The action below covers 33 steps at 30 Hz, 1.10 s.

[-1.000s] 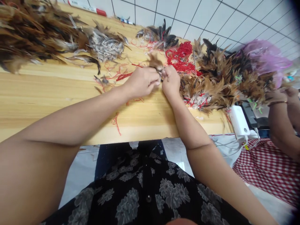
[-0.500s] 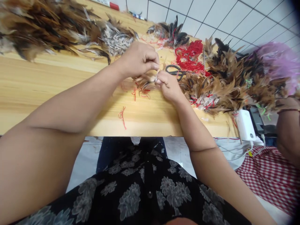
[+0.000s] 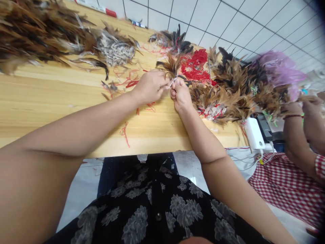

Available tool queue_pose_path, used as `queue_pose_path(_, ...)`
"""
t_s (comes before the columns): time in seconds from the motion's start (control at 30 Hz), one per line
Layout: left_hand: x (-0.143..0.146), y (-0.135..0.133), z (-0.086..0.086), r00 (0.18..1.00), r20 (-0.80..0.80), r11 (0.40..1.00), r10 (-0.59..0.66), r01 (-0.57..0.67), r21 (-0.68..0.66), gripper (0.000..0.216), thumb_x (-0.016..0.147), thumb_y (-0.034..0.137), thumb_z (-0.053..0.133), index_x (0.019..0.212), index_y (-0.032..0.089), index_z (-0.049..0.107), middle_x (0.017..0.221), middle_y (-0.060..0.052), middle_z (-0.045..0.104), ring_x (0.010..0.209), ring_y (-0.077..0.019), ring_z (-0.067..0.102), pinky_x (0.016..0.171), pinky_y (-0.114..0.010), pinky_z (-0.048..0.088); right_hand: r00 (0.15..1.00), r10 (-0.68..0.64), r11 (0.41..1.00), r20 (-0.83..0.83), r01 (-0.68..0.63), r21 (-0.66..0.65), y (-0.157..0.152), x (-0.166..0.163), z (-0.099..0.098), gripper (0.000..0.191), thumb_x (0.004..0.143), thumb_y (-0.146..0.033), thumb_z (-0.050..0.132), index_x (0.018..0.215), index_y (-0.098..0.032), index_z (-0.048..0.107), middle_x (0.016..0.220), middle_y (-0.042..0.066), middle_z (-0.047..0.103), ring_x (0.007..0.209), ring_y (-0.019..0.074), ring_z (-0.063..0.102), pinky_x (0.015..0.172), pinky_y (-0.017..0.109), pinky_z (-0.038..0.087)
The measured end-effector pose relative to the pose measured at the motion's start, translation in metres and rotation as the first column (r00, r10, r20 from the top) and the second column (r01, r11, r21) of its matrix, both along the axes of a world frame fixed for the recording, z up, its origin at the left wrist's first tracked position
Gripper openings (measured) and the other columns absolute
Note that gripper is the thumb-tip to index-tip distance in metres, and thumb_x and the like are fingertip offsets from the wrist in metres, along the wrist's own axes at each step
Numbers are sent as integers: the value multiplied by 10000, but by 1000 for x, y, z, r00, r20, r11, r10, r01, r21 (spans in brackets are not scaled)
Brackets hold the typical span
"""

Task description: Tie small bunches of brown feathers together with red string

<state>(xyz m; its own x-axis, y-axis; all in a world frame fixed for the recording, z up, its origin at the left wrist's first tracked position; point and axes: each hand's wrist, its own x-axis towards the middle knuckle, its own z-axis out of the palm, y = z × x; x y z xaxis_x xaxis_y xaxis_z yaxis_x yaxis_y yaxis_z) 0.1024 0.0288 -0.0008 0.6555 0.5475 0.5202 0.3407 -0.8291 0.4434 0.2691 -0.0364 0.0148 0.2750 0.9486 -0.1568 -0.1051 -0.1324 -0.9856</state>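
Observation:
A small bunch of brown and black feathers (image 3: 172, 64) points away from me, its pale quill ends between my hands. My right hand (image 3: 181, 94) is closed, pinching the bunch by the quills. My left hand (image 3: 153, 85) meets it from the left, fingertips closed at the same pale stems. Just behind my right hand lie black-handled scissors (image 3: 187, 81), mostly hidden. A tangle of red yarn (image 3: 195, 64) rests beyond them. Red thread scraps (image 3: 124, 130) lie on the wooden table (image 3: 63, 117) near my left forearm.
Large feather piles lie at the left (image 3: 38, 34) and right (image 3: 231, 84). Red-tied bundles (image 3: 214, 112) sit by a white power bank (image 3: 255, 134) with cables at the table edge. A co-worker's arms (image 3: 296, 125) reach in at right, near a purple mesh bag (image 3: 279, 69). A red-capped marker (image 3: 96, 7) lies at the back.
The feather bunch has turned from pointing toward me to pointing away. My left hand has lowered beside my right. The view has shifted, and more of the co-worker's arms shows.

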Motion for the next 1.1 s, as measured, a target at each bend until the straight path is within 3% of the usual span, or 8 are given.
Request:
queue_pose_path(0.2,-1,-2,12,994,55,995,-99,97,39,364,1148,569,531,925,361,730,1211,-141,825,1190,-369,713,1111,-681,588,989,32,995,-146,-45,-86,-5,-4,15,341,1149,-120,549,875,-262,402,686,-103,413,531,64,281,510,165,203)
queue_pose_path(0.3,-5,-7,23,981,105,974,-163,177,-139,427,1155,630,524,931,317,710,1325,-106,881,1226,-318,760,1152,-630,598,968,113,979,-225,-146,-139,-9,-3,23,309,1093,-37,535,877,-249,471,658,-110,430,512,57,275,495,156,197)
queue_pose_path(0.4,-11,-11,31,977,125,929,-171,202,-309,552,1189,745,465,1062,285,743,1334,-110,898,1206,-291,779,1081,-578,623,939,194,958,-285,-243,-149,-11,-1,26,287,1075,-30,567,883,-235,508,692,-94,516,520,48,287,490,143,229)
queue_pose_path(0.5,-14,-11,33,984,114,909,-138,171,-379,753,1174,912,384,1305,285,779,1244,-101,902,1236,-316,759,1048,-596,612,918,228,949,-326,-285,-138,-11,1,24,289,1063,-57,662,915,-243,498,738,-98,542,541,41,326,510,129,286)
queue_pose_path(0.57,-14,-10,33,984,134,894,-121,167,-416,779,1143,940,434,1378,283,781,1165,-98,894,1252,-340,754,1057,-629,603,906,222,947,-360,-288,-141,-11,2,22,280,1083,-89,684,945,-248,500,757,-100,546,555,41,357,524,125,316)
queue_pose_path(0.7,-13,-9,33,975,186,862,-126,200,-466,727,1074,915,589,1394,293,789,1086,-71,865,1214,-332,748,1109,-662,587,900,214,953,-379,-278,-123,-10,3,17,278,1100,-102,660,944,-251,485,806,-78,578,608,52,427,562,131,374)
queue_pose_path(0.87,-13,-8,36,971,221,871,-93,187,-454,611,1009,864,710,1247,308,797,1071,-54,854,1198,-315,715,1107,-599,588,894,207,960,-398,-264,-94,-12,1,17,290,1069,-99,702,944,-262,497,883,-54,608,691,79,515,592,158,435)
queue_pose_path(1.1,-13,8,30,966,203,956,-157,201,-216,221,945,534,719,1007,330,775,1130,-70,844,964,-254,717,937,-534,627,863,200,951,-464,-285,-120,-17,-7,23,332,1149,-144,648,899,-256,459,894,-35,644,742,83,558,611,149,458)
